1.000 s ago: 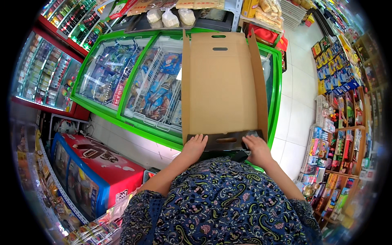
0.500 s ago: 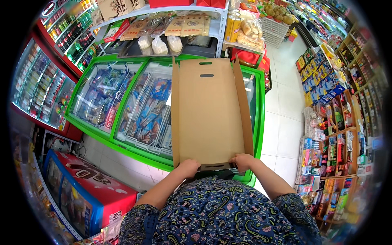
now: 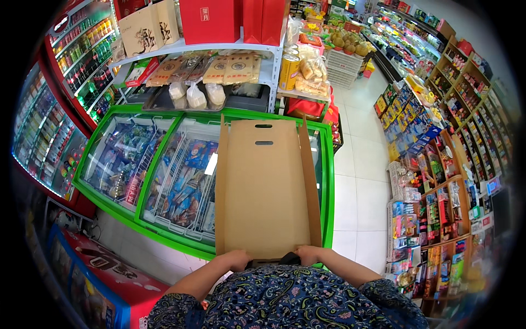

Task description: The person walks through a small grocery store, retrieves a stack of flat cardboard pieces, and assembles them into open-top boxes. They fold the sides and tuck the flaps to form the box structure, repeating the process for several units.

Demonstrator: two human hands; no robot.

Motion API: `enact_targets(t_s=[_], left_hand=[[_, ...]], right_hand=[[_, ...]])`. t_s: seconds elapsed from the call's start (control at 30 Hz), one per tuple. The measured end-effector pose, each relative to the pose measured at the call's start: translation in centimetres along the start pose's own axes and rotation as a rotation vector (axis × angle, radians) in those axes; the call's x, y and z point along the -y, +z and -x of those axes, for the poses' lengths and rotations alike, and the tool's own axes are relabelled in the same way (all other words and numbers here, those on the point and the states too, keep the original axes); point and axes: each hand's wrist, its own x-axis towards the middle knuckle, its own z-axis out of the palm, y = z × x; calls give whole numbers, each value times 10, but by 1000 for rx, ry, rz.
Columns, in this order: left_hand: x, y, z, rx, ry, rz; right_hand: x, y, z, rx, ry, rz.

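A long brown cardboard box [image 3: 263, 192], unfolded, lies over the right part of a green-framed chest freezer [image 3: 193, 249]. Its two long sides stand up, and two slots are cut near its far end. My left hand [image 3: 238, 259] is closed on the near left corner of the cardboard. At the near edge, further right, my right hand [image 3: 309, 254] is closed on it too, beside a dark piece [image 3: 290, 259] whose kind I cannot make out. The fingertips of both hands are partly hidden, and the near edge meets my patterned top.
Behind the freezer, a metal shelf [image 3: 263, 48] carries red gift bags [image 3: 211, 22] and flat packs; a tray of bagged white items [image 3: 195, 96] sits lower. Drink fridges [image 3: 46, 126] and a red chest freezer [image 3: 112, 268] stand left. Goods racks [image 3: 438, 214] flank the tiled aisle [image 3: 350, 164] right.
My view has tilted up, so more of the shelf shows. Both hands and the cardboard's near end are closer to my body, and the right hand has shifted inward along the edge.
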Motion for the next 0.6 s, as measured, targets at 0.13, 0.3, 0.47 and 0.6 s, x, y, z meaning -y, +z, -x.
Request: enact_targets(t_s=[0.13,0.3,0.47,0.6], left_hand=[[14,-3,-4,111,54,27],[33,8,-9,204,140,268],[33,5,-21,211,179,283],[41,25,-33,179,215,370]], right_hand=[[-1,-15,7,102,-30,-167],[-5,-9,3,208,56,-312],[-29,-2,-20,326,83,-704],[54,-17,-20,159,173,-927]])
